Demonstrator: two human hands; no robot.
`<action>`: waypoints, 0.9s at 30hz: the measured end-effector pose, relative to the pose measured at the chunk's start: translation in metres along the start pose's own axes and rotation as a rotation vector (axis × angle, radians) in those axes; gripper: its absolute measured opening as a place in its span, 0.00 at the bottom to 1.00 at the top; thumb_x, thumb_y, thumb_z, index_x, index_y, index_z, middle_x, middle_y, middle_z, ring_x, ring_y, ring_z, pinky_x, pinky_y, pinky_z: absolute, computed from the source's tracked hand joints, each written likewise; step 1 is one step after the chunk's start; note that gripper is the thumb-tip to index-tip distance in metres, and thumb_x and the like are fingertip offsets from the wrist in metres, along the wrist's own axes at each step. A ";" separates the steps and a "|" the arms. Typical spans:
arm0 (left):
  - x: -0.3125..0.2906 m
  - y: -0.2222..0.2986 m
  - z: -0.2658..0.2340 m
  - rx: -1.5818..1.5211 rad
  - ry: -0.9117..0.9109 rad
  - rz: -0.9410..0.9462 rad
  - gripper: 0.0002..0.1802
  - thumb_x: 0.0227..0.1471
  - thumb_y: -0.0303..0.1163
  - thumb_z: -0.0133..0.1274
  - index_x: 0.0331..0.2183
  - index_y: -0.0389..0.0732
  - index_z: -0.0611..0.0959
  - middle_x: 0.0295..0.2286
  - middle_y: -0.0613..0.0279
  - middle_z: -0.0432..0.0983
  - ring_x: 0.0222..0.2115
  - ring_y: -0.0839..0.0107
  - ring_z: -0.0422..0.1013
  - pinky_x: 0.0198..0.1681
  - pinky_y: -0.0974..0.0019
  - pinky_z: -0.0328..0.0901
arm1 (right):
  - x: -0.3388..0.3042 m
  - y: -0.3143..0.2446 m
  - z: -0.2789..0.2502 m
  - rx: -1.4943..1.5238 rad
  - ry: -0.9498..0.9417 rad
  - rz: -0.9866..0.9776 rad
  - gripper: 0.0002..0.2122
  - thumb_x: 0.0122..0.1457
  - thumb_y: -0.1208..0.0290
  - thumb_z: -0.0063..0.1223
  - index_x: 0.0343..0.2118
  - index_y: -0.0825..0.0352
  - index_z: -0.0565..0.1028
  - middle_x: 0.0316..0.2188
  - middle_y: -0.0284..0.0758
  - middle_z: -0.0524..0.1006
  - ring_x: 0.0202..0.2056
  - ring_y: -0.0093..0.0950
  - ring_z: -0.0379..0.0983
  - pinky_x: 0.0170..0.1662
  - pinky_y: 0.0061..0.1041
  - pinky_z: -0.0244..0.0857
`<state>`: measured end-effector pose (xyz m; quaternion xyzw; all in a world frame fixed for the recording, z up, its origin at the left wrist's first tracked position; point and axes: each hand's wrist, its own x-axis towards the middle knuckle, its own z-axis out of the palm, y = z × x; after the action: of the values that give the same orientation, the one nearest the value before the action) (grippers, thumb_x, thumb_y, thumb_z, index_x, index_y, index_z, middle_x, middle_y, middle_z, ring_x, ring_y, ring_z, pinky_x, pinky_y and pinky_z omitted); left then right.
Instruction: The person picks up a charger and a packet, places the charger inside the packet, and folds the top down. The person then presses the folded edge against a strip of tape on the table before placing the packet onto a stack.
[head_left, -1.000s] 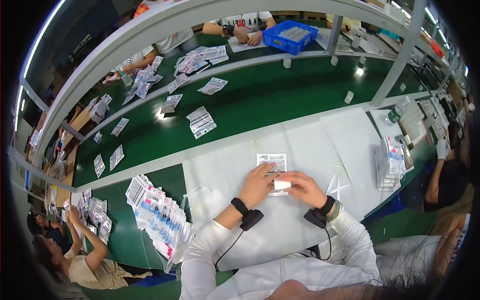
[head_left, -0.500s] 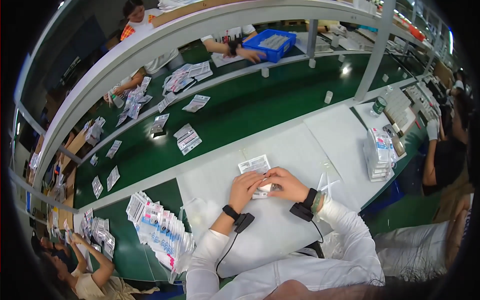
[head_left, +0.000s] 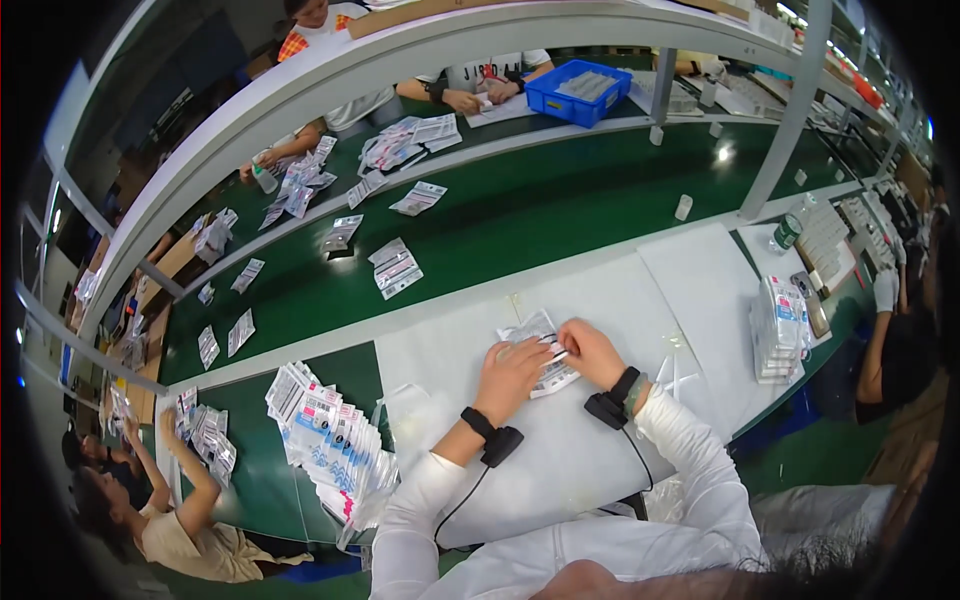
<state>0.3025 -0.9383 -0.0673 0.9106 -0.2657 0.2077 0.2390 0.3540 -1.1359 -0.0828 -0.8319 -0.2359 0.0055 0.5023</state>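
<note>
A flat silver-and-white printed packet (head_left: 553, 379) lies on the white work sheet in front of me, its far end showing beyond my fingers. My left hand (head_left: 512, 377) rests across it, palm down, with the fingers stretched toward the right. At the packet's right edge my right hand (head_left: 592, 354) has its fingers curled and pinched on it. A small dark strip shows between the fingertips; what it is I cannot make out. Both wrists wear black bands with cabled boxes.
Overlapping packets (head_left: 335, 440) lie at my left, and a packet stack (head_left: 778, 330) stands at the right near a bottle (head_left: 790, 228). Loose packets dot the green belt (head_left: 480, 235) beyond. A blue bin (head_left: 578, 92) sits across it; co-workers sit around. A post (head_left: 790, 110) rises at right.
My right hand has shifted to the packet's right edge, and the whitish item under its fingers no longer shows. My left fingers have stretched out. Across the belt, a co-worker's hand has left the blue bin.
</note>
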 end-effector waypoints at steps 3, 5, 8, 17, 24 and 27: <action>0.009 0.020 -0.005 0.243 -0.004 -0.093 0.13 0.48 0.30 0.54 0.40 0.47 0.80 0.40 0.68 0.76 0.46 0.67 0.69 0.49 0.55 0.59 | -0.012 -0.005 0.001 -0.075 -0.083 -0.066 0.13 0.46 0.80 0.53 0.36 0.64 0.68 0.26 0.34 0.70 0.25 0.34 0.69 0.30 0.33 0.65; 0.023 0.023 -0.004 0.470 -0.083 -0.120 0.12 0.46 0.30 0.53 0.37 0.47 0.78 0.36 0.68 0.72 0.41 0.66 0.68 0.44 0.54 0.58 | -0.016 -0.011 0.003 -0.080 -0.095 -0.073 0.12 0.47 0.80 0.53 0.36 0.63 0.68 0.25 0.34 0.70 0.25 0.35 0.70 0.29 0.33 0.65; 0.028 0.019 0.004 0.614 -0.055 -0.123 0.10 0.45 0.30 0.53 0.34 0.47 0.76 0.33 0.68 0.70 0.36 0.66 0.67 0.40 0.55 0.56 | -0.012 -0.014 0.004 -0.093 -0.093 -0.092 0.11 0.48 0.78 0.52 0.36 0.62 0.69 0.22 0.33 0.70 0.25 0.35 0.70 0.29 0.33 0.65; 0.019 0.002 0.009 0.412 -0.135 -0.232 0.09 0.46 0.30 0.53 0.34 0.46 0.76 0.34 0.65 0.70 0.38 0.64 0.68 0.40 0.57 0.60 | -0.013 -0.013 -0.001 -0.224 -0.111 -0.111 0.12 0.49 0.76 0.53 0.39 0.60 0.71 0.29 0.33 0.75 0.29 0.35 0.73 0.33 0.31 0.68; -0.022 -0.007 -0.032 0.076 -0.293 -0.075 0.19 0.51 0.35 0.54 0.48 0.47 0.77 0.48 0.64 0.71 0.52 0.62 0.65 0.52 0.59 0.61 | -0.023 -0.015 -0.038 -0.403 -0.078 -0.336 0.14 0.54 0.67 0.56 0.45 0.55 0.76 0.43 0.29 0.77 0.48 0.31 0.71 0.50 0.33 0.64; -0.032 -0.019 -0.037 0.204 -0.364 0.090 0.23 0.53 0.37 0.54 0.52 0.49 0.76 0.54 0.66 0.68 0.57 0.63 0.62 0.55 0.58 0.59 | -0.026 -0.002 -0.041 -0.582 -0.154 -0.418 0.17 0.57 0.59 0.54 0.50 0.51 0.76 0.51 0.23 0.75 0.60 0.31 0.62 0.61 0.42 0.52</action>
<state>0.2796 -0.8912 -0.0604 0.9398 -0.3225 0.0762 0.0840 0.3404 -1.1802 -0.0670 -0.8711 -0.4294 -0.1021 0.2155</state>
